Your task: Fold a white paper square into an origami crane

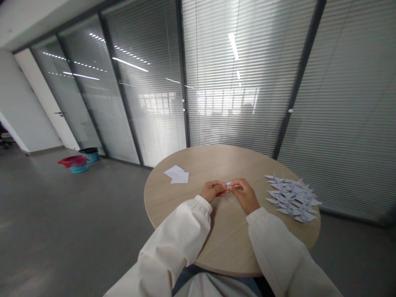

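Observation:
Over the middle of the round table, a small folded piece of white paper (228,185) is pinched between both hands. My left hand (213,189) grips its left side, with thumb and fingers closed. From the right, my right hand (245,194) holds the other side in a pinch. Most of the paper is covered by the fingers, so its exact folds cannot be made out. Flat white paper sheets (180,177) lie beyond my left hand, overlapping one another. To the right of my right hand sits a cluster of folded paper cranes (292,198), packed closely together.
The round wooden table (229,243) has its near edge against my lap. A glass partition with blinds (235,123) stands just behind it. On the floor at left are a bin with a red liner (76,163) and a bin with a black liner (90,154).

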A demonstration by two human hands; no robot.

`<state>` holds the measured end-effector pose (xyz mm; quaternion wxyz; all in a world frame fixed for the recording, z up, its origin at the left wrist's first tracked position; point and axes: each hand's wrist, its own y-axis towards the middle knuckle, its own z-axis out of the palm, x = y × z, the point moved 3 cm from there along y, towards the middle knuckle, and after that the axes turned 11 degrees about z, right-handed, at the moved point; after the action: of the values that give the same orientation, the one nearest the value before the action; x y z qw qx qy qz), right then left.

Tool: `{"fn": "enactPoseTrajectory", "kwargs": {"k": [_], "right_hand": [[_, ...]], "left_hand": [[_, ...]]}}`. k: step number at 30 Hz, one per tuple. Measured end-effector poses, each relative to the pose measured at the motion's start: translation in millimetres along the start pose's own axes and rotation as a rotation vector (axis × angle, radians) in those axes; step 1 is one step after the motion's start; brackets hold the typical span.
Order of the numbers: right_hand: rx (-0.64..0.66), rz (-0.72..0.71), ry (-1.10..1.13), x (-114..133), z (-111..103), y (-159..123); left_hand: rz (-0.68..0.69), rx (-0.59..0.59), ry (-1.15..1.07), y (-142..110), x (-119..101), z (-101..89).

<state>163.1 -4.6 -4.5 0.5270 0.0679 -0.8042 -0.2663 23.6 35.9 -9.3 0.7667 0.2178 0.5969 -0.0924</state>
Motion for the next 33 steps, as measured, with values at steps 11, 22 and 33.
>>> {"fn": "enactPoseTrajectory", "kwargs": {"k": [11, 22, 33], "right_hand": [[-0.007, 0.016, 0.033, -3, 2, -1], [0.043, 0.238, 0.333, -7, 3, 2], [0.164, 0.223, 0.2, -2, -1, 2]], "left_hand": [[-0.02, 0.016, -0.025, 1, 6, -0.4], [0.071, -0.043, -0.031, -1, -5, 3.5], [0.116, -0.131, -0.028, 2, -5, -0.4]]}}
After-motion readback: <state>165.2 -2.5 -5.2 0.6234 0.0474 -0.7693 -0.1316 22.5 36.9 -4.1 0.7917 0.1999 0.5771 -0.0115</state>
